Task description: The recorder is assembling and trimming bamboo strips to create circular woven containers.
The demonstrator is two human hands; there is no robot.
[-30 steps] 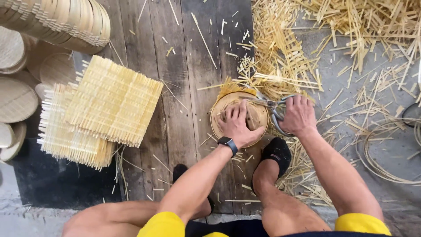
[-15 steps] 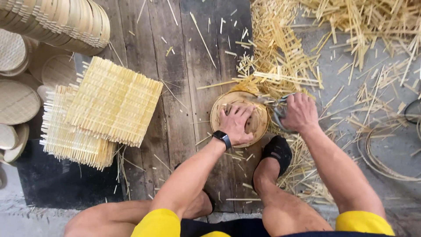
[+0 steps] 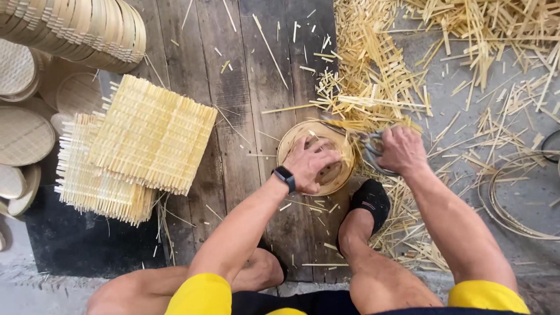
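A round bamboo steamer piece [image 3: 291, 142] lies on the dark wooden boards [image 3: 245, 87] in front of me. My left hand [image 3: 312, 163], a black watch on its wrist, presses down on its woven middle with the fingers bent. My right hand [image 3: 398, 150] grips the grey handles of a pair of shears [image 3: 372, 153] at the piece's right rim, where yellow bamboo strips stick out past the edge. The blades are hidden among the strips.
Square woven bamboo mats [image 3: 149, 135] are stacked to the left. Round lids [image 3: 23, 134] and a leaning stack of rings [image 3: 87, 29] fill the far left. Cut bamboo slivers [image 3: 466, 52] litter the grey floor at right, beside coiled strips [image 3: 513, 198]. My black-socked foot [image 3: 368, 201] rests below the piece.
My left hand has slid slightly left on the round piece and its fingers have curled. The right hand with the shears has stayed at the right rim.
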